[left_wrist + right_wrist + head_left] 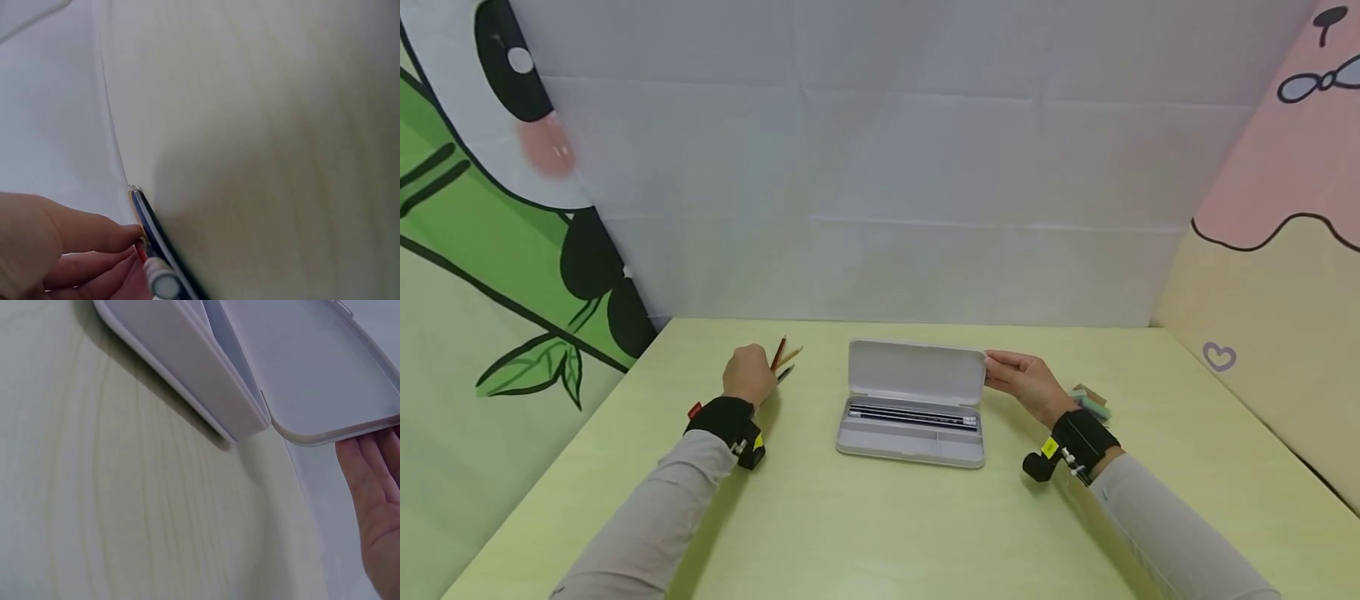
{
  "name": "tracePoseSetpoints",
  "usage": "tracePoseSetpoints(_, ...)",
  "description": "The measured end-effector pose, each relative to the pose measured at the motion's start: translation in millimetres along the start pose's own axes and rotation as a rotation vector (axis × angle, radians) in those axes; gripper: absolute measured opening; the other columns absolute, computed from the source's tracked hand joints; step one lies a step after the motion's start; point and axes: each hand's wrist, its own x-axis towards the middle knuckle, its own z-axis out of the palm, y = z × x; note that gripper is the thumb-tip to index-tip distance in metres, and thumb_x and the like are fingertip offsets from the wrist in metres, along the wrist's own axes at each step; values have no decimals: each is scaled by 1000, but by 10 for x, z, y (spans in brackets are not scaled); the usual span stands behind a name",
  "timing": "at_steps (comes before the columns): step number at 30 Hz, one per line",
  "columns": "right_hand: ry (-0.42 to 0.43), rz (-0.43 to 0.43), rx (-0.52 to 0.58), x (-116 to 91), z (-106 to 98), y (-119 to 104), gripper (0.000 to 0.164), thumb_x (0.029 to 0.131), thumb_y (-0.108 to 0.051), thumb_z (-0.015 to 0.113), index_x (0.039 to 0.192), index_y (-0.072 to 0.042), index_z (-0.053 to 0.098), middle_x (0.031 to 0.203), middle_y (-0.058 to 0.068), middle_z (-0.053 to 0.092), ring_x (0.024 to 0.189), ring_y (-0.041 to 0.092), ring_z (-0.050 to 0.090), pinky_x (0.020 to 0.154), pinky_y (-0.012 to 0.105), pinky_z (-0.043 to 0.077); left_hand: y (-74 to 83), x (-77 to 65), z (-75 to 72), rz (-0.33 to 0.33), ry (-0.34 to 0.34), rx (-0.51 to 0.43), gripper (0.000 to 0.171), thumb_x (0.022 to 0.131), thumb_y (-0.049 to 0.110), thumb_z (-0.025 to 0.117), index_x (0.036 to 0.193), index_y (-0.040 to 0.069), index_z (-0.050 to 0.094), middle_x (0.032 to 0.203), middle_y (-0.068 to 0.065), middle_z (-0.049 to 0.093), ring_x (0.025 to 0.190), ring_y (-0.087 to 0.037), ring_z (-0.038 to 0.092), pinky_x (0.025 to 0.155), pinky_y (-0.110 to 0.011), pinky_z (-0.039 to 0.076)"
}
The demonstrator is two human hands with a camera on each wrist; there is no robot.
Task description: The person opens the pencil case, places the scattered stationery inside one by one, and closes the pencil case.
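In the head view, my left hand pinches a small bundle of pencils over the left side of the table, with red, yellowish and dark ones showing. Up close in the left wrist view, thumb and fingers meet around the pencils, one showing a round pale end. An open white pencil case lies mid-table, several dark striped pencils in its back compartment. My right hand has its extended fingers at the right edge of the raised lid; in the right wrist view the fingertips are behind the lid.
Several small blocks, pale green and tan, lie beyond my right wrist. A white sheet hangs at the table's back edge. Painted panels stand to the left and right of the pale yellow table.
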Motion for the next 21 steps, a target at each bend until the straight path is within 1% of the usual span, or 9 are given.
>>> tracePoseSetpoints(3, 25, 38, -16, 11, 8, -18, 60, 96, -21, 58, 140, 14, 37, 100, -16, 68, 92, 0, 69, 89, 20, 55, 10, -3, -27, 18, -4, -29, 37, 83, -6, 54, 54, 11, 37, 51, -2, 32, 48, -16, 32, 48, -28, 27)
tracePoseSetpoints(6, 32, 56, -20, 10, 16, -26, 60, 96, -21, 59, 141, 13, 37, 99, -16, 68, 91, 0, 69, 89, 20, 55, 17, -33, -42, 51, 15, -68, 30, 84, -4, 58, 55, 1, 53, 51, -11, 49, 47, -18, 42, 47, -30, 36)
tracePoseSetpoints(8, 28, 53, -25, 6, 16, -25, 61, 96, -22, 59, 141, 13, 37, 100, -16, 68, 92, 0, 69, 90, 21, 55, 34, -44, -51, 70, 44, -95, 20, 84, -1, 61, 66, -5, 66, 62, -19, 62, 52, -24, 53, 52, -35, 45)
tracePoseSetpoints(10, 28, 50, -26, 4, 16, -24, 61, 96, -22, 59, 141, 13, 37, 101, -15, 68, 92, 0, 69, 90, 21, 55, 68, -51, -69, 85, 73, -112, 13, 85, 2, 63, 81, -8, 72, 77, -23, 70, 64, -30, 62, 61, -41, 52)
tracePoseSetpoints(12, 27, 45, -24, 0, 14, -26, 60, 96, -22, 59, 141, 13, 37, 101, -15, 67, 92, 0, 69, 90, 21, 55, 119, -51, -94, 97, 90, -138, 14, 86, 3, 63, 87, -8, 72, 83, -24, 70, 72, -33, 65, 67, -44, 54)
tracePoseSetpoints(15, 25, 43, -23, -11, 8, -30, 60, 97, -21, 57, 141, 13, 36, 102, -15, 67, 92, -1, 69, 90, 21, 55, 219, -63, -132, 137, 92, -207, 15, 88, 5, 62, 94, -7, 70, 87, -22, 71, 77, -31, 66, 69, -42, 55)
tracePoseSetpoints(16, 26, 44, -21, -14, 8, -30, 60, 97, -21, 57, 141, 13, 36, 102, -15, 67, 92, -1, 69, 90, 21, 55, 259, -74, -146, 160, 87, -235, 16, 89, 5, 62, 97, -6, 70, 89, -21, 71, 78, -31, 67, 70, -41, 56)
tracePoseSetpoints(18, 18, 44, -30, -19, 7, -32, 59, 98, -21, 56, 142, 13, 35, 104, -14, 67, 93, -1, 68, 92, 22, 54, 342, -99, -164, 242, 77, -275, 16, 90, 6, 61, 100, -4, 69, 90, -19, 71, 80, -28, 67, 70, -39, 57)
tracePoseSetpoints(21, 17, 41, -38, -23, 9, -34, 60, 98, -21, 56, 141, 13, 35, 107, -11, 67, 93, -1, 68, 94, 23, 54, 468, -143, -186, 400, 56, -297, 16, 90, 5, 62, 103, -2, 68, 91, -16, 71, 82, -25, 68, 73, -37, 58)
